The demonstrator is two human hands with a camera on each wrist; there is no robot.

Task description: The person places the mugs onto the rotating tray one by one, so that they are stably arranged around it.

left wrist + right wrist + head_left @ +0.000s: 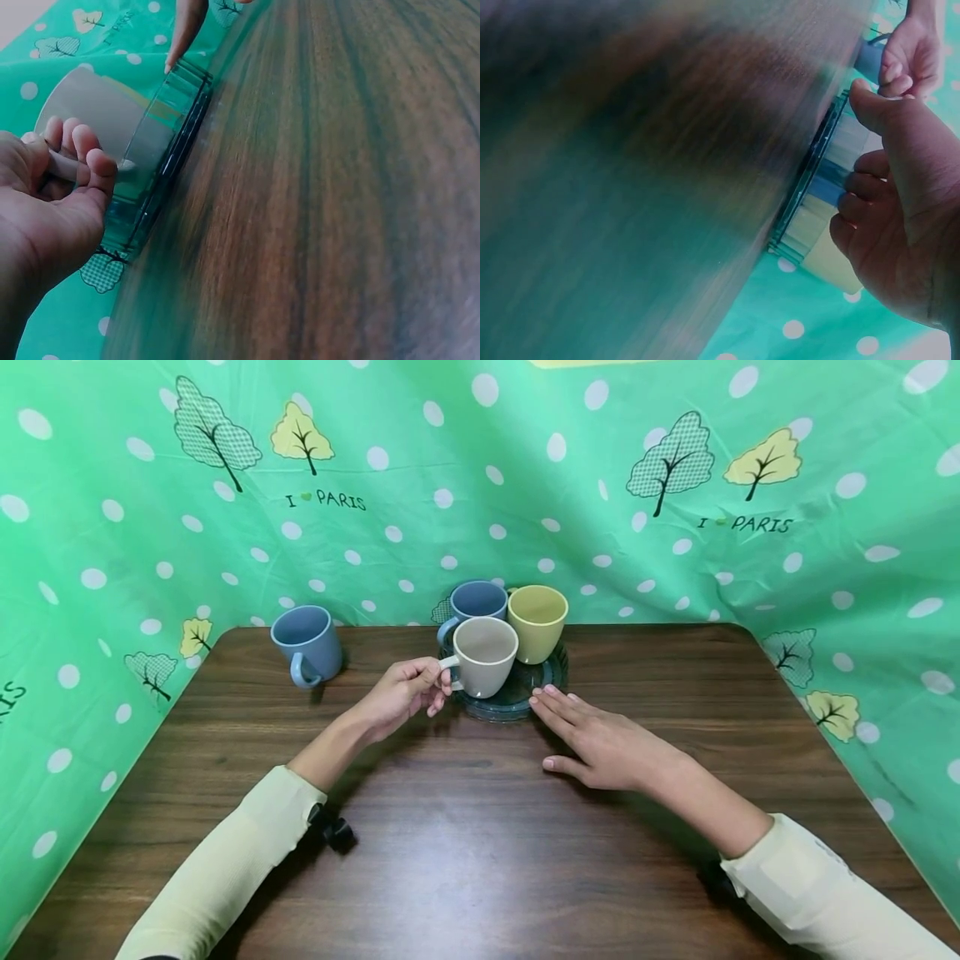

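Note:
My left hand [408, 693] pinches the handle of a light grey mug [486, 660], which stands upright in the front left part of a round, clear glass tray [501, 712]. Behind it on the tray are a blue mug [478, 600] at the left and a yellow mug [537, 625] at the right. The right hand [600, 739] has its fingers stretched out, with the fingertips right at the tray's front right rim. In the left wrist view, fingers curl around the handle of the grey mug [94, 112], close behind the glass wall.
Another blue mug [309, 643] stands alone at the back left of the brown wooden table [480, 852], its handle facing front. A green dotted cloth [480, 477] hangs along the back and both sides of the table.

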